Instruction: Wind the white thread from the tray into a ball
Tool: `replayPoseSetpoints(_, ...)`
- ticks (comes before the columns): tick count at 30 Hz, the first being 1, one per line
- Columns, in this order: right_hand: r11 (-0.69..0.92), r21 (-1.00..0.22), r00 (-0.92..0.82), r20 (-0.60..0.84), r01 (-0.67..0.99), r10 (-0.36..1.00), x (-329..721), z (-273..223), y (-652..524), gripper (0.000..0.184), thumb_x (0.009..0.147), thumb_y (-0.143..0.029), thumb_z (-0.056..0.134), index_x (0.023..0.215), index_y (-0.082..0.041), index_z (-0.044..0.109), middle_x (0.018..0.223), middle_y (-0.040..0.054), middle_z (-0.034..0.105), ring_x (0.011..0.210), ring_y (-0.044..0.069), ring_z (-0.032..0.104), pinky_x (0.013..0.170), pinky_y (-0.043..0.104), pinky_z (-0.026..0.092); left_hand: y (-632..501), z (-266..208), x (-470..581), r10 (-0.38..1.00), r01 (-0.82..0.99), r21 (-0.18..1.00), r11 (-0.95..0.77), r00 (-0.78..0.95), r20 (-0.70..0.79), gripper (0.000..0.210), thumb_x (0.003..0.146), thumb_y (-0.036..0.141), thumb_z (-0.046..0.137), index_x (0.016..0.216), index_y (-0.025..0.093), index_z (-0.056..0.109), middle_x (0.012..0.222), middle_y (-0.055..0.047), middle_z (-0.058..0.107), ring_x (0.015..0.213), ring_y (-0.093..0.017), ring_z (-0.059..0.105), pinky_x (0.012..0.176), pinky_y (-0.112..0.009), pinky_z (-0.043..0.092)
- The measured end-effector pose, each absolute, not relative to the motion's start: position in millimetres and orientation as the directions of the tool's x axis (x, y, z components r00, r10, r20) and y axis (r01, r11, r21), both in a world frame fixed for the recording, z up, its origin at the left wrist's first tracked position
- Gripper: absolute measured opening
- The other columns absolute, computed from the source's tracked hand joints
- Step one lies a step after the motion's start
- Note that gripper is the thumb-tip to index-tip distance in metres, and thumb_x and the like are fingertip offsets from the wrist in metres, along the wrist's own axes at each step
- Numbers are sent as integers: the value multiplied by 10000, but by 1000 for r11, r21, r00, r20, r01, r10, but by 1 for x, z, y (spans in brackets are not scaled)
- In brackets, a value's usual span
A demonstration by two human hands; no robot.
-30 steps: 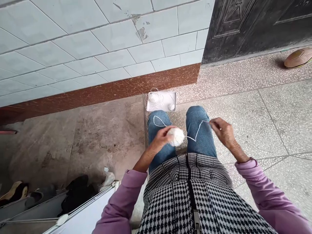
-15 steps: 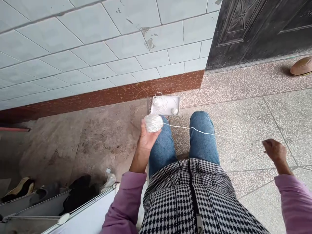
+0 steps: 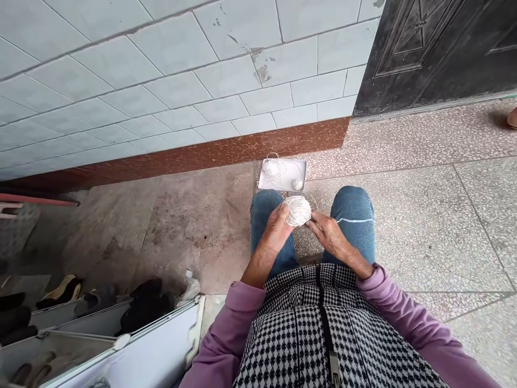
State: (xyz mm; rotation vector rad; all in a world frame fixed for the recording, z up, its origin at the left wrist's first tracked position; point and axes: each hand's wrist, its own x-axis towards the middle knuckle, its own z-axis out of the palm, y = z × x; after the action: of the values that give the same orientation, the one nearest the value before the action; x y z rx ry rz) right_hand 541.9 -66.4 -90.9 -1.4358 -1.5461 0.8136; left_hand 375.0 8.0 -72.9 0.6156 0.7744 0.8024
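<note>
A ball of white yarn [image 3: 299,210] is gripped in my left hand [image 3: 276,229], thumb on its near side, between my two knees. My right hand [image 3: 332,235] has come up against the ball's right side, its fingers pinched together at the yarn strand. A length of that white strand [image 3: 355,220] lies across my right knee, and a thin loop curves beside the ball. Beyond the knees, a shallow white box [image 3: 286,186] on the floor holds a loose heap of white yarn [image 3: 273,169] and a small white yarn ball [image 3: 298,184].
A tiled wall [image 3: 181,91] with a brown base strip rises ahead, and a dark panelled door [image 3: 436,59] stands at the right. At lower left is an open rack [image 3: 161,334] with several shoes. Part of a brown object [image 3: 512,118] shows at the right edge.
My right hand has swung in from far right to the ball. The taut strand has slackened over my right knee. My left hand and the ball have shifted right.
</note>
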Motion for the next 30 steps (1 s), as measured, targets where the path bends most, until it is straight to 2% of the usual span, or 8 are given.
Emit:
replayPoseSetpoints(4,-6,-920,89,31,392,996,534,-112,-90,475,1140,-495,390,965,-207,724,812,69,706,688,201,639,683,316,506,5,-79,367,780,-399,710,581,523,-344,611,734,469,956,1226,162,762,1231,-125,795,1259,-331,706,1108,-461,541)
replayPoseSetpoints(8,-96,-920,98,-63,381,993,542,-114,-115,425,1109,-483,448,834,-220,638,690,13,592,609,170,549,634,289,443,-1,-98,369,758,-298,763,574,545,-358,613,654,422,979,1155,136,773,1141,-131,805,1165,-335,727,1065,-461,541)
replayPoseSetpoints(13,-93,-915,-65,-128,392,990,548,-87,-133,378,1114,-430,464,825,-221,590,703,-3,591,635,156,553,634,279,422,-14,-119,375,801,22,901,434,448,-397,621,639,371,949,1190,147,773,1126,-102,798,1066,-294,714,988,-392,539)
replayPoseSetpoints(17,-76,-910,-130,-140,406,981,567,-66,-127,434,1116,-495,490,804,-212,597,695,-4,592,635,150,544,630,284,415,-24,-123,375,750,228,907,353,510,-421,661,670,370,930,1275,161,765,1154,-95,784,1065,-288,702,995,-395,531)
replayPoseSetpoints(20,-92,-918,-101,-141,386,985,583,-63,-112,459,1093,-555,538,817,-204,644,701,-2,608,644,147,547,637,286,417,-29,-121,372,562,174,872,457,704,-435,649,740,479,902,1300,180,767,1129,-94,779,1011,-271,705,934,-390,547)
replayPoseSetpoints(24,-147,-965,-56,-163,219,985,585,-79,-97,535,997,-681,642,773,-196,655,677,-3,586,631,138,514,607,279,398,-34,-122,367,314,117,764,635,864,-393,700,772,663,857,1264,171,781,953,-87,738,753,-206,654,698,-341,533)
replayPoseSetpoints(27,-227,-974,-24,-227,-7,974,573,-97,-94,601,869,-772,746,751,-198,611,645,-25,527,591,117,442,562,261,362,-36,-128,364,271,97,713,694,883,-384,787,706,691,902,1267,154,770,891,-71,714,679,-174,613,641,-315,513)
replayPoseSetpoints(30,-296,-943,16,-302,-154,953,563,-112,-94,635,789,-805,796,786,-206,585,618,-51,475,555,101,380,533,247,329,-37,-135,362,307,35,670,741,870,-385,799,636,626,976,1261,173,772,965,-81,743,753,-189,657,730,-331,538)
